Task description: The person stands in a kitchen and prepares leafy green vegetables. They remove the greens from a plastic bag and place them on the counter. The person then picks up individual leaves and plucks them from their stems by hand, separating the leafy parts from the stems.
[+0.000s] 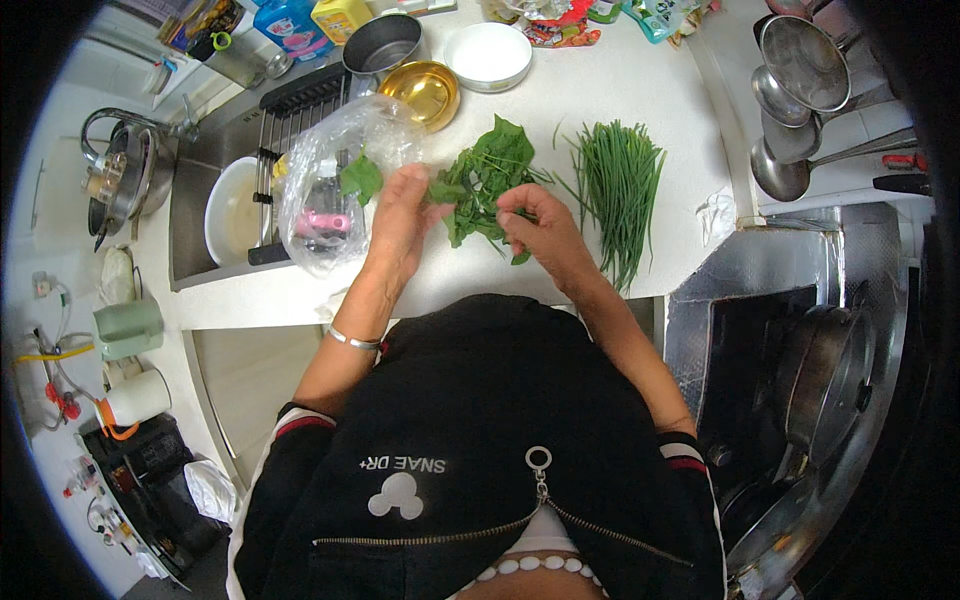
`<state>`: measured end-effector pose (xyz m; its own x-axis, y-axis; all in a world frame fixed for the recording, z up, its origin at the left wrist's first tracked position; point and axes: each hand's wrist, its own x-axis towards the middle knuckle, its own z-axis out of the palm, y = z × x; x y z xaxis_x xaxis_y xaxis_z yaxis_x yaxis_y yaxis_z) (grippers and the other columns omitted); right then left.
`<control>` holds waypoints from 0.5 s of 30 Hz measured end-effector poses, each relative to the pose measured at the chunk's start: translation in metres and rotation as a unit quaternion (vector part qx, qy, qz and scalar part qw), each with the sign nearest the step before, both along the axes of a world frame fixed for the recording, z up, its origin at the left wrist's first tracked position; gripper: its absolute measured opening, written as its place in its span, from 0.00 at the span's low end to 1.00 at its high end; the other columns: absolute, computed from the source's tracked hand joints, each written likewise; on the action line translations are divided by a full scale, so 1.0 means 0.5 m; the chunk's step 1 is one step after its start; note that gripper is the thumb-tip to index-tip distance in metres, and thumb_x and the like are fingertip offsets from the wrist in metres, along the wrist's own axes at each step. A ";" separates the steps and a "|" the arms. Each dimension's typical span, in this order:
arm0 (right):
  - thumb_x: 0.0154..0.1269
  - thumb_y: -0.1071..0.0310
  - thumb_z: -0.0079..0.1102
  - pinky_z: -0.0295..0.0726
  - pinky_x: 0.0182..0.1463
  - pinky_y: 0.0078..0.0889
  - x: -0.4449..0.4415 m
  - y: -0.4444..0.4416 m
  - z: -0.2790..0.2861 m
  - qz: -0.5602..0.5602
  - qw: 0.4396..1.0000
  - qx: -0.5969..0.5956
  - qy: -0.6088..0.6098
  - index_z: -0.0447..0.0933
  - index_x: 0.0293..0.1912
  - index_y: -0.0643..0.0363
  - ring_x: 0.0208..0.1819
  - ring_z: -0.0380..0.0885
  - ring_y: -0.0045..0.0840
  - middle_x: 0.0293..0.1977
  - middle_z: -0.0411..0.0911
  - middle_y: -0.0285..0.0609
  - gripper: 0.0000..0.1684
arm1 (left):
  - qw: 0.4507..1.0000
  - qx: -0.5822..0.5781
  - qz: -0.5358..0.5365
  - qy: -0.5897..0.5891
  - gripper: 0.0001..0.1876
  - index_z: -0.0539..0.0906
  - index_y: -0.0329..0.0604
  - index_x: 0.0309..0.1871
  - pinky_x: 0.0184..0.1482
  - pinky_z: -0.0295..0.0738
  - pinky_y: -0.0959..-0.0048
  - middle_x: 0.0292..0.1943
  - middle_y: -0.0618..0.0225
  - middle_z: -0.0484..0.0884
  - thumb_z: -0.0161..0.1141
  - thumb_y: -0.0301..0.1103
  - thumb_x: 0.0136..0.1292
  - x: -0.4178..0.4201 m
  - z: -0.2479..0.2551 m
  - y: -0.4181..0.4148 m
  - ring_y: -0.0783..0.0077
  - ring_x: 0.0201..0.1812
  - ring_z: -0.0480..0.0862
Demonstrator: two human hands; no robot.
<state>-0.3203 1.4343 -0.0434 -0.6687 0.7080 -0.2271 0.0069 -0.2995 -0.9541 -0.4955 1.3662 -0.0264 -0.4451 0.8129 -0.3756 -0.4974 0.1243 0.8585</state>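
A loose pile of leafy greens lies on the white countertop before me, with thin stems among the broad leaves. At its left edge my left hand has a leaf piece, slightly blurred, between thumb and fingers. On the pile's near right side my right hand is pinched on a bit of the greens, its fingertips partly hiding it. Another single leaf shows left of my left hand, against a clear plastic bag. A bundle of chives lies right of my right hand.
At left is a sink with a white basin and a drying rack. Behind the greens stand a golden bowl, a dark pot and a white bowl. A stove with a pan is at right.
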 end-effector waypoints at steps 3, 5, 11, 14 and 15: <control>0.56 0.75 0.52 0.73 0.27 0.17 -0.036 -0.021 0.013 0.048 0.995 0.041 0.082 0.68 0.44 0.61 0.29 0.72 0.14 0.32 0.72 0.37 0.14 | 0.973 0.038 -0.134 -0.185 0.17 0.72 0.41 0.47 0.43 0.76 0.70 0.42 0.67 0.75 0.47 0.46 0.67 0.007 -0.036 -0.011 0.71 0.42 0.77; 0.55 0.77 0.50 0.74 0.32 0.22 -0.049 -0.031 0.024 0.080 0.990 0.107 0.034 0.66 0.48 0.61 0.31 0.73 0.19 0.36 0.73 0.42 0.18 | 0.962 0.018 -0.128 -0.239 0.21 0.71 0.39 0.48 0.45 0.76 0.71 0.45 0.61 0.75 0.45 0.50 0.66 0.020 -0.048 -0.015 0.66 0.46 0.77; 0.55 0.75 0.51 0.74 0.37 0.30 -0.066 -0.034 0.039 -0.021 0.973 0.226 -0.032 0.71 0.44 0.60 0.32 0.76 0.34 0.40 0.75 0.46 0.14 | 0.952 0.001 -0.094 -0.290 0.15 0.73 0.39 0.46 0.31 0.75 0.80 0.37 0.66 0.77 0.51 0.41 0.66 -0.001 -0.053 -0.043 0.74 0.31 0.76; 0.56 0.69 0.54 0.74 0.37 0.32 -0.053 0.034 -0.020 -0.126 0.902 0.386 -0.147 0.73 0.42 0.57 0.32 0.76 0.35 0.37 0.74 0.44 0.11 | 0.990 -0.040 0.005 -0.138 0.09 0.77 0.41 0.41 0.24 0.65 0.85 0.31 0.71 0.75 0.54 0.35 0.63 -0.028 -0.017 -0.045 0.81 0.24 0.69; 0.56 0.67 0.55 0.74 0.37 0.33 -0.046 0.053 -0.032 -0.115 0.892 0.389 -0.201 0.73 0.42 0.57 0.33 0.76 0.35 0.38 0.73 0.44 0.12 | 0.996 -0.059 0.028 -0.056 0.07 0.77 0.42 0.40 0.28 0.67 0.84 0.31 0.71 0.75 0.54 0.34 0.62 -0.046 0.002 -0.044 0.81 0.25 0.69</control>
